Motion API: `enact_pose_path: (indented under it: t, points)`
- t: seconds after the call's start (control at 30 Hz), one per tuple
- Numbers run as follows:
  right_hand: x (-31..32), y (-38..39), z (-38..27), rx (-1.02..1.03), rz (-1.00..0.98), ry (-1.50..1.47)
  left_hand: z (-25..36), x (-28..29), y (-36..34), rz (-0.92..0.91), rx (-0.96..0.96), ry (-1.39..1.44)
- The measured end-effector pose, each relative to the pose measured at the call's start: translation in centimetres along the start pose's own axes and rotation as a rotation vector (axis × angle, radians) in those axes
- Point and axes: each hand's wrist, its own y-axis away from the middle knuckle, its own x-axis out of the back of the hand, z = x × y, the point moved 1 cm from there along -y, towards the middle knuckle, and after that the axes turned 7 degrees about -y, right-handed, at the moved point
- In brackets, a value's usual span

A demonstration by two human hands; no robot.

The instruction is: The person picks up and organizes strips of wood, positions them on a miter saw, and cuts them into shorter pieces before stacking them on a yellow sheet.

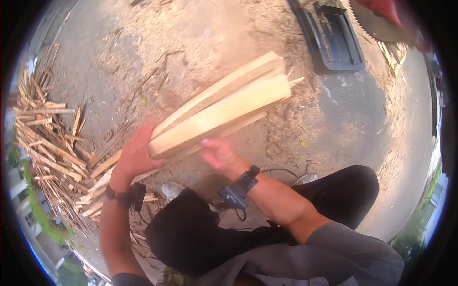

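Note:
A bundle of pale split wood strips (pixel 224 107) slants from lower left to upper right above the sandy ground. My left hand (pixel 136 155) grips its near end from the left side. From the right and below, my right hand (pixel 217 151) presses against the same near end, fingers under the strips. Both wrists carry dark straps. My dark-trousered knees (pixel 191 229) sit below the bundle.
A heap of thin wood offcuts (pixel 52 143) lies at the left. At the top right stands a dark metal saw table (pixel 334 40) with a toothed circular blade (pixel 377 24) and a red part. Sawdust covers the ground (pixel 200 43); a cable (pixel 279 170) lies near my right knee.

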Motion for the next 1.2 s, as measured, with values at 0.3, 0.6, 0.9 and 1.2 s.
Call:
enact_pose_path:
  t: [0.3, 0.6, 0.9, 1.2]
  points:
    - [-1.4, 3.4, -11.2, -0.071, -0.200, -0.249, 12.1, 0.5, -5.7, -0.137, 0.074, -0.089]
    - [0.2, 5.0, -26.2, 0.217, -0.011, -0.283, 23.5, -0.5, -18.7, -0.271, -0.102, -0.169]
    - [6.6, 14.2, -36.0, 0.673, 0.439, 0.329, 36.2, -6.7, -26.7, -0.435, -0.352, -0.002]
    - [0.6, 11.8, -45.1, 0.653, 0.067, -0.280, 38.8, -8.5, -34.4, -0.172, -0.368, -0.072]
